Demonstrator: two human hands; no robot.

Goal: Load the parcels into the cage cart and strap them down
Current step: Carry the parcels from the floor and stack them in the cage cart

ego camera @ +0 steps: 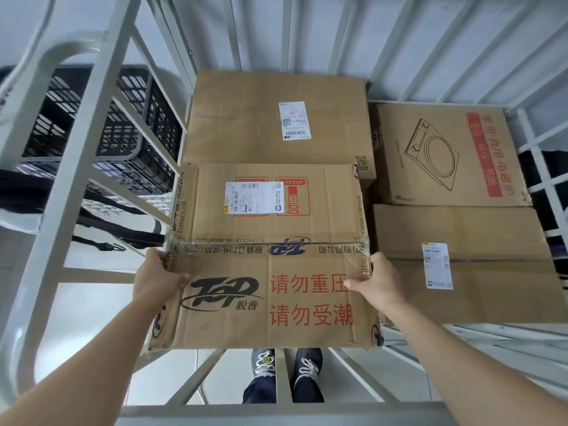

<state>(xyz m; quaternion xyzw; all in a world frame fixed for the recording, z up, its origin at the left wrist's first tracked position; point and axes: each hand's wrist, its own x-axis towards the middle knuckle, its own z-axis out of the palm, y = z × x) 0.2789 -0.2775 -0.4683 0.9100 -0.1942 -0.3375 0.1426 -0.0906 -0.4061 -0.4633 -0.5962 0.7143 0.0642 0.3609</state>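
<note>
Operator: Cage cart [276,415] status?

Inspector: White tube frame. Barred walls stand on the left, far and right sides, and the floor is barred. Four cardboard parcels are inside.

Operator: Parcel positions?

Inspector: TOP carton [267,272]: near left, between both hands. Its far edge overlaps the labelled carton [270,118] at far left. Cooker carton [445,155], printed with a line drawing: far right. Flat carton [476,265], with a white label: near right, touching the cooker carton. Whether the TOP carton rests on the floor bars cannot be determined.

Operator: Items beyond the left wall?

Inspector: Black crate [123,133], far left, outside the bars.

Operator: Arm and hand pose?

Inspector: Both forearms extend forward from the near corners and converge on the TOP carton. Left hand [156,278] sits at the carton's left edge and right hand [378,281] at its right edge, both just nearer than the taped centre seam.

Operator: Grip condition?

Inspector: Each hand clamps the TOP carton. The thumbs lie flat on the top face, pointing inward. The fingers wrap down over the side faces and are hidden there.

Operator: Smaller items?

Inspector: Black strap [116,222] runs across the left wall bars to the TOP carton's left edge. Shoes [285,364] show through the floor bars at the near side.
</note>
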